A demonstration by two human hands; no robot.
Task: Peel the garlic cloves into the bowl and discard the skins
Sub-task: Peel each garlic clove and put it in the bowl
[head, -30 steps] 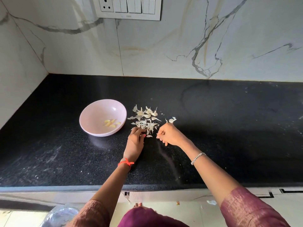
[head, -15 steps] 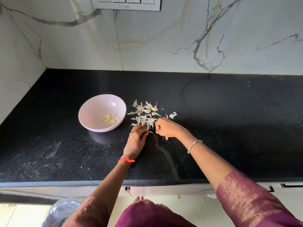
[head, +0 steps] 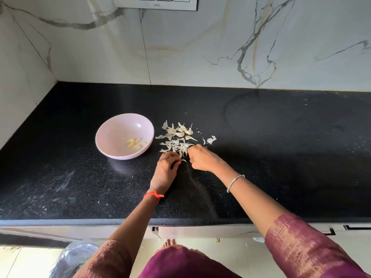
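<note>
against a second ago, the right grip has pushed forward from just short of the garlic skins so that its knuckles now lie in the near right edge of the pile. the left grip has stayed at the pile's near edge, with bowl and skins where they were on the counter. the view has tipped down, so less of the switch plate on the wall shows.

both grips are curled, knuckles up. whether the right one is grasping skins or the left one a clove cannot be told. a small scrap of skin lies just beside the left fingertips.

the pink bowl stands left of the skins, just beside them, and holds a few peeled yellow cloves low on its right side. the skins lie loose on the counter, with one stray piece a little to the right. below the counter's front edge, at lower left, is a clear plastic bag; its contents cannot be made out.
</note>
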